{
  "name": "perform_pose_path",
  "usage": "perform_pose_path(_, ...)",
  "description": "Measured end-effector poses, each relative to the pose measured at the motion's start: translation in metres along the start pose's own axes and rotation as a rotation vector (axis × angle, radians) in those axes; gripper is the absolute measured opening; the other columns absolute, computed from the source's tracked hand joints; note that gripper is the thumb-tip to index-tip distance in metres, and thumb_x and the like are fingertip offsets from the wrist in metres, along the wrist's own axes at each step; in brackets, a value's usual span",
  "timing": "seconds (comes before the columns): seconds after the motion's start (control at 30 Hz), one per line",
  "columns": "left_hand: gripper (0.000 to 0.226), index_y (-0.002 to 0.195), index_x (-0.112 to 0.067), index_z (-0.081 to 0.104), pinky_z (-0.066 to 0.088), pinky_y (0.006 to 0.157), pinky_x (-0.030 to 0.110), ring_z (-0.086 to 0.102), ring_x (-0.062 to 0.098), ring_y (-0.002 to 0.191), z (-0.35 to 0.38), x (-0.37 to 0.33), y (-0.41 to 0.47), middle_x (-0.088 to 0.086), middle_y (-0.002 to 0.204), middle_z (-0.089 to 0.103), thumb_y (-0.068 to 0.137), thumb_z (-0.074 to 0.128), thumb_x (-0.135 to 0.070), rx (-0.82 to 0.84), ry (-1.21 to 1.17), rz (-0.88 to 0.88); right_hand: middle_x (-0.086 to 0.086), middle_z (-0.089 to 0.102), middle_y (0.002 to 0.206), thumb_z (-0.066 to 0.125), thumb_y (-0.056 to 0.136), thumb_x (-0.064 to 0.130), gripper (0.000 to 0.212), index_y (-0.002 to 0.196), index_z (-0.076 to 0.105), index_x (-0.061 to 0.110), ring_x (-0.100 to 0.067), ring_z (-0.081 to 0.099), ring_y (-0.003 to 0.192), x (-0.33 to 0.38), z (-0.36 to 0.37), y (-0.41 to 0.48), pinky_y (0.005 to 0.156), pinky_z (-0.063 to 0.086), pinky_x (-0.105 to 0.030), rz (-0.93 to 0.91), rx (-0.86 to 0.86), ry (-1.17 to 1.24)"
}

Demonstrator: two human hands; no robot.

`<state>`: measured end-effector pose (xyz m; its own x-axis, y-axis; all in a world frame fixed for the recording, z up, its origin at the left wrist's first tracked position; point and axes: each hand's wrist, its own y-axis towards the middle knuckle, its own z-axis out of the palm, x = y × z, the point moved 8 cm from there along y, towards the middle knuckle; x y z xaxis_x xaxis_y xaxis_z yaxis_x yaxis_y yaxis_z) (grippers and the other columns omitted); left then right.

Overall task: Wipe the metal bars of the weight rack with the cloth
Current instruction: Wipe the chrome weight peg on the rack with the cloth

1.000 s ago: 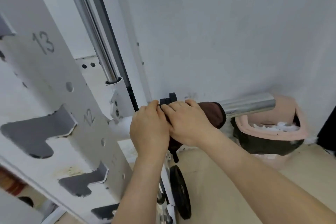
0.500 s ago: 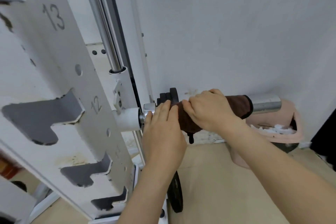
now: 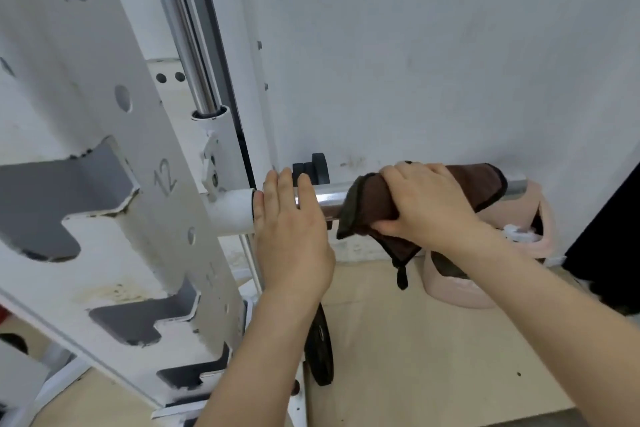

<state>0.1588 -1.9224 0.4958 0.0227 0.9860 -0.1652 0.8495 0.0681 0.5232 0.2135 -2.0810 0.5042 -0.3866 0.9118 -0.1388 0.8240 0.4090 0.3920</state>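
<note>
A shiny horizontal metal bar (image 3: 329,199) sticks out to the right from the white weight rack (image 3: 104,184). A brown cloth (image 3: 370,204) is wrapped over the bar near its outer end. My right hand (image 3: 426,204) is clamped around the cloth and the bar. My left hand (image 3: 291,236) grips the bar's inner end, next to its white sleeve (image 3: 232,215). Only a short bare stretch of the bar shows between my hands, and its tip (image 3: 516,187) pokes out past the cloth.
A vertical chrome guide rod (image 3: 194,55) runs up the rack. Small black plates (image 3: 311,170) sit behind the bar, and a black weight plate (image 3: 322,350) stands on the floor below. A pink bin (image 3: 460,291) sits by the white wall (image 3: 415,45).
My right hand has slid the cloth rightward along the bar, away from my left hand. A bare stretch of bar is now exposed between them. The left hand has kept its place.
</note>
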Motion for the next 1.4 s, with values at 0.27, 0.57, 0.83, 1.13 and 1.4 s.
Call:
perform_pose_path(0.27,0.075,0.142,-0.006,0.037,0.018,0.119,0.042,0.03,0.03,0.138,-0.001,0.011,0.012,0.013,0.144,0.039,0.071,0.062,-0.001,-0.007,0.0,-0.035,0.01,0.058,0.071,0.072,0.07,0.045,0.028,0.079,0.055,0.026,-0.01,0.054,0.064,0.098,0.017,0.071,0.057,0.043,-0.03,-0.232,0.425,0.188)
perform_pose_path(0.57,0.064,0.136,-0.024,0.04,0.035,0.107,0.031,0.038,0.014,0.128,0.007,0.041,-0.066,-0.006,0.135,0.038,0.079,0.058,-0.002,-0.24,-0.931,-0.604,0.011,0.064,0.11,0.078,0.07,0.056,0.061,0.12,0.057,0.028,-0.012,0.06,0.101,0.092,0.011,0.065,0.09,0.049,-0.031,-0.164,0.646,0.676)
perform_pose_path(0.83,0.03,0.11,-0.017,0.068,0.048,0.101,0.04,0.065,0.017,0.109,0.059,0.032,-0.044,0.004,0.106,0.074,0.095,0.055,-0.04,-0.256,-2.183,-1.165,0.001,0.06,0.082,0.034,0.093,0.064,0.053,0.088,0.059,0.018,-0.025,0.059,0.082,0.135,0.002,0.09,0.068,0.045,-0.034,-0.074,0.285,0.503)
perform_pose_path(1.13,0.045,0.122,-0.022,0.065,0.038,0.11,0.04,0.058,0.015,0.121,0.057,0.027,-0.04,0.0,0.121,0.068,0.093,0.05,-0.053,-0.114,-2.246,-0.982,-0.003,0.046,0.086,0.033,0.092,0.066,0.053,0.099,0.046,0.015,-0.027,0.046,0.075,0.134,-0.022,0.063,0.066,0.033,-0.036,0.091,-0.048,0.325)
perform_pose_path(1.4,0.029,0.112,-0.013,0.064,0.044,0.099,0.036,0.058,0.02,0.118,0.066,0.035,-0.055,0.007,0.119,0.066,0.1,0.049,-0.035,-0.216,-2.104,-1.137,-0.008,0.061,0.081,0.038,0.101,0.036,0.039,0.076,0.051,0.01,-0.022,0.054,0.065,0.124,0.016,0.11,0.054,0.038,-0.022,0.184,0.578,0.762)
